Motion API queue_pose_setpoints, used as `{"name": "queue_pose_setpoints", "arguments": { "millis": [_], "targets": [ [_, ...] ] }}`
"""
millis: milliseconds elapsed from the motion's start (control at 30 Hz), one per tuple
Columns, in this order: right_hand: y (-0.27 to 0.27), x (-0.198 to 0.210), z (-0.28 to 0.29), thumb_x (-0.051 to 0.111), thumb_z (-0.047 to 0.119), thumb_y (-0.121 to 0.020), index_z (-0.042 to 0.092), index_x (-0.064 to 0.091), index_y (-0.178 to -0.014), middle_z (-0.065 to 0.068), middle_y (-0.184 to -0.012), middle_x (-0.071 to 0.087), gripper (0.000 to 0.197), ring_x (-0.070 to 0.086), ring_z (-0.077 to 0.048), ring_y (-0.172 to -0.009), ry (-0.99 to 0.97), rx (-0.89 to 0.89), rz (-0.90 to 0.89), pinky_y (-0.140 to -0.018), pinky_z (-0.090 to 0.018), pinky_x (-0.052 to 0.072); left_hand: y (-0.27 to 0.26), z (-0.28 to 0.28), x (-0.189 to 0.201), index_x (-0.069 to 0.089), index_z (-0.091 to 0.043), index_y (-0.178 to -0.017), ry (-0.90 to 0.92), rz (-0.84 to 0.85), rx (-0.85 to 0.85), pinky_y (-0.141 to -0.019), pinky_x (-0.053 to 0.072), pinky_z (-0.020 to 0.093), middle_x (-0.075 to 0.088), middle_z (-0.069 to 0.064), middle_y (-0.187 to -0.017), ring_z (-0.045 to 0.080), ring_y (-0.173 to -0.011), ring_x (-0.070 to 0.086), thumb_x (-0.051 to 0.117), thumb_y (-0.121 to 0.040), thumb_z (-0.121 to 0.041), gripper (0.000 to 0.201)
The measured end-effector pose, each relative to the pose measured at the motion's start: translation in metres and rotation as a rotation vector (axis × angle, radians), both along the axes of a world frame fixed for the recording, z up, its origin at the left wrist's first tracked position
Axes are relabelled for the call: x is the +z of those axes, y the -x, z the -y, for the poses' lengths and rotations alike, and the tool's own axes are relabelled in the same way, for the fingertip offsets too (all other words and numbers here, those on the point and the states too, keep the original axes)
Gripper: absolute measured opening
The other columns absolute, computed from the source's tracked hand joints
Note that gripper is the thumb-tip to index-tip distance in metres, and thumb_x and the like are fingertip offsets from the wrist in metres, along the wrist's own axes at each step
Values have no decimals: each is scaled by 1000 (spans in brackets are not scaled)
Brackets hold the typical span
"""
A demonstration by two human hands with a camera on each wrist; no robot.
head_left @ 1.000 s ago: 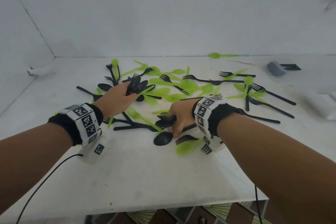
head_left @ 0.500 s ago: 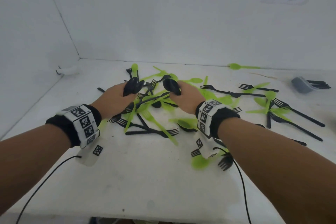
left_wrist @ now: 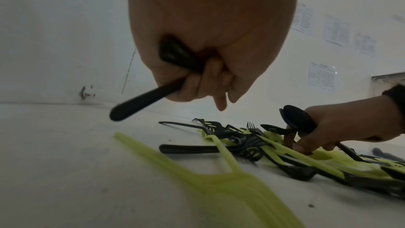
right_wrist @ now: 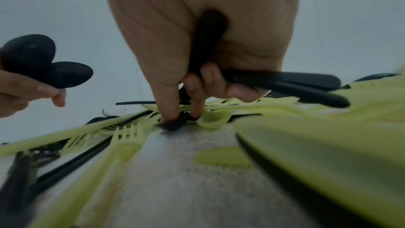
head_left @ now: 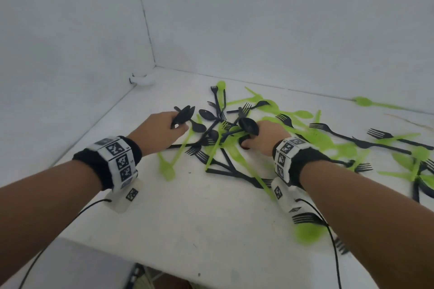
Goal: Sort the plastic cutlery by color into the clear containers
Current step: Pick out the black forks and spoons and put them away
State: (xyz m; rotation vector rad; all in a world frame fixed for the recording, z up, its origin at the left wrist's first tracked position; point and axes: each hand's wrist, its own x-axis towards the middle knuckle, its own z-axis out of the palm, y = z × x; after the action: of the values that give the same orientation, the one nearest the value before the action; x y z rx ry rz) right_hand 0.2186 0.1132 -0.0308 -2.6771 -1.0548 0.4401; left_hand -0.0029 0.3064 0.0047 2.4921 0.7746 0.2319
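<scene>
Black and green plastic forks and spoons lie tangled in a pile (head_left: 237, 148) on the white table (head_left: 211, 218). My left hand (head_left: 178, 128) hovers at the pile's left edge and grips a bunch of black spoons (head_left: 184, 115), with their handles (left_wrist: 142, 101) sticking out below the fist. My right hand (head_left: 246, 143) is at the pile's middle with black spoons (head_left: 249, 125) held in its curled fingers. Its thumb and forefinger (right_wrist: 171, 110) reach down and pinch the bowl of another black spoon (right_wrist: 173, 125) lying on the table. No clear container shows in these views.
Walls close the table on the left and at the back, and a small white object (head_left: 143, 80) sits in the corner. A lone green spoon (head_left: 364, 101) lies by the back wall. A green fork (head_left: 166, 169) lies near my left wrist. The table's front edge (head_left: 164, 263) is close.
My right hand has moved from the pile's near side up to its middle, still holding spoons, and now pinches a spoon on the table. The left hand has drifted left. The view has swung left.
</scene>
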Motion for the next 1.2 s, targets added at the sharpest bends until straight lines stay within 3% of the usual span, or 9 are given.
{"name": "queue_pose_setpoints", "arguments": {
  "millis": [133,267,367,533,633,767,933,1067,1200],
  "targets": [
    [0,1,-1,71,35,-84,14,65,-84,-4,-79,66,21,61,-20,-69,13,-11,-15,-53,-26,40,-4,-6,-8,63,-23,-90,-71,-4,-83,-64,45,31,58,-3,-73,15,-65,54,53,-101,-35,19],
    [0,0,3,60,24,-85,13,57,-80,-4,-74,60,12,60,-26,-68,-51,-71,-20,-52,-24,36,-27,-16,-16,69,-22,-107,-285,-117,-241,-80,52,43,58,-3,-106,23,-89,62,51,-102,-29,19],
    [0,1,8,55,25,-89,13,50,-97,-7,-85,60,16,61,-29,-77,-129,-153,-32,-60,-30,43,-44,-18,-17,66,-26,-122,-335,-234,-333,-88,52,42,57,-4,-122,24,-104,62,52,-101,-25,26],
    [1,9,28,56,25,-95,17,46,-109,-4,-88,59,19,57,-20,-71,-376,-273,-73,-58,-31,41,-60,-23,-21,66,-21,-118,-342,-268,-364,-89,49,41,59,3,-108,27,-102,60,59,-98,-28,22],
    [-2,15,38,57,26,-93,20,53,-91,1,-76,58,7,53,-16,-64,-512,-348,-37,-55,-28,35,-64,-24,-21,68,-19,-114,-300,-181,-370,-85,48,39,62,3,-99,29,-98,61,59,-100,-34,23],
    [-6,25,47,61,27,-91,16,48,-70,-1,-62,49,27,46,-23,-59,-537,-441,-84,-55,-31,34,-71,-18,-11,55,-19,-94,-233,40,-310,-67,39,36,61,1,-87,29,-83,59,54,-102,-26,11],
    [-10,17,55,69,31,-85,12,63,-95,-2,-74,58,22,55,-22,-67,-494,-532,-129,-55,-28,37,-78,5,10,46,-19,-106,-97,198,-303,-64,52,47,66,7,-78,31,-69,63,46,-104,-28,9],
    [-8,19,64,70,24,-87,22,62,-75,2,-64,52,15,50,-20,-61,-579,-573,-188,-55,-28,36,-84,22,17,44,-18,-108,-28,205,-337,-59,47,42,66,10,-78,31,-61,60,44,-107,-34,16],
    [-9,25,69,58,25,-94,20,64,-95,-1,-73,61,8,56,-21,-63,-651,-630,-125,-52,-27,35,-89,31,13,44,-17,-112,18,147,-398,-67,54,50,66,14,-80,36,-70,65,45,-107,-31,15]
  ]
}}
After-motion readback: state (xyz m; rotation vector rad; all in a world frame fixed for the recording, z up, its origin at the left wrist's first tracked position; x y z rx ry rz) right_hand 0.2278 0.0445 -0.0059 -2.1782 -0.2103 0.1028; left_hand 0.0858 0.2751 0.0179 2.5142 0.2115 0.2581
